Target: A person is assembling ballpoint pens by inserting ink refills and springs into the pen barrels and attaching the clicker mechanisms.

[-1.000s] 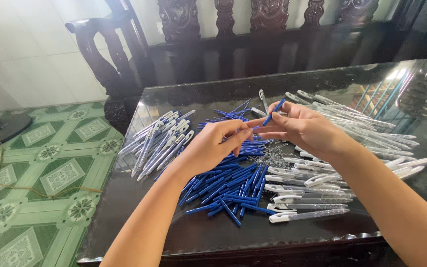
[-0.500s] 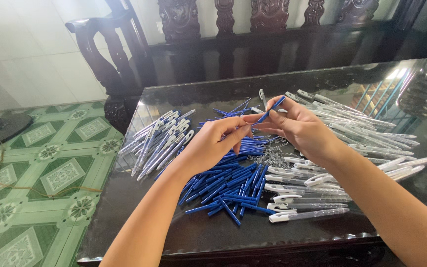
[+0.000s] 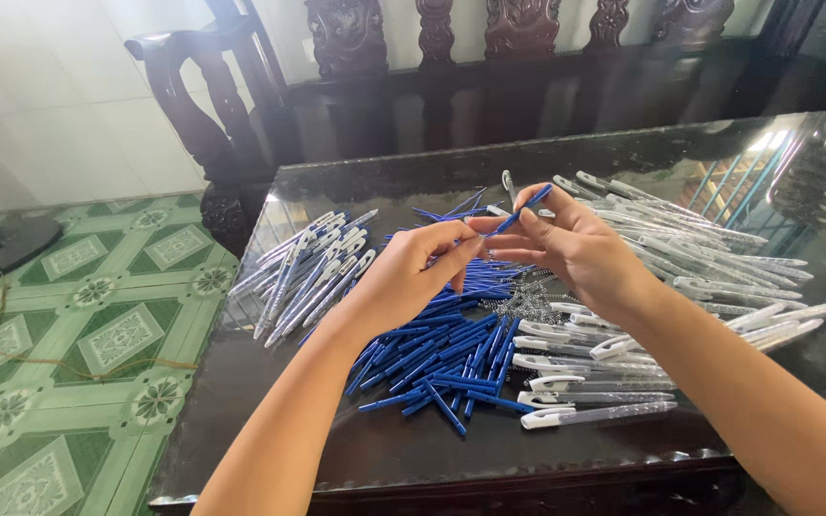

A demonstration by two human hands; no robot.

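Person is pinching a blue pen refill between both hands over a glass-topped table covered in pen parts.

Right hand (image 3: 571, 250) is gripping the blue refill (image 3: 525, 207) between thumb and fingers, its tip sticking up and away, tilted toward the far side. Left hand (image 3: 413, 277) is meeting it from the left, fingertips pinched on the refill's lower end, both hands touching just above the pile of blue refills (image 3: 442, 354). Small heap of metal springs (image 3: 528, 301) is lying just under the right hand. Assembled pens (image 3: 303, 272) are lying in a bundle to the left, clear barrels with white clips (image 3: 585, 382) near the front edge and more to the right (image 3: 709, 248). Dark table (image 3: 270, 420) is standing by a carved wooden bench (image 3: 451, 57) and green tiled floor (image 3: 69, 334).
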